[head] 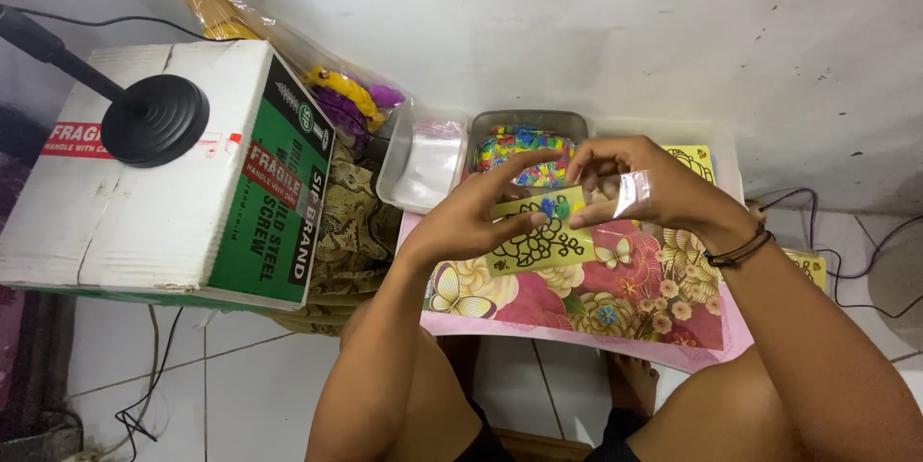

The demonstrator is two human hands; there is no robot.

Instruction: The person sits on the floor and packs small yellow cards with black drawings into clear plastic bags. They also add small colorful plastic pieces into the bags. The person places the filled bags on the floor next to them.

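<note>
Item: yellow card (538, 236) printed with a black outline of flowers, held just above the floral mat (615, 303). All places below are given relative to this card.

Progress, as judged: one small blue patch sits on the upper middle of the outline; the remaining petals and leaves show bare yellow. The filling-in appears barely begun, with most of the design left to do.

Nearest, below the card: the person's knees and both forearms, rising toward it from the lower edge of the view.

Under and around the card: the floral mat, pink and red with butterflies, lying on a low white surface.

Left of the card: left hand (471, 217), thumb and fingers closed onto the card's left edge, steadying it; index finger stretched out over its top.

Right of the card, touching its upper right corner: right hand (654, 188), fingertips drawn together in a pinch at the blue patch. A piece of clear film (633, 195) rests against these fingers. Whether the pinch holds a small piece cannot be told. A dark cord bracelet (738, 250) circles the wrist.

Just beyond the card: grey tray (524, 121) of small multicoloured pieces; beside it on the left, a clear plastic tub (423, 169).

Far left of the card: cardboard box (163, 174), white and green, bearing a black round stand base (154, 121).

Beyond the box: clear bag (336, 87) with yellow and purple contents.

Farthest: white wall (577, 20).
</note>
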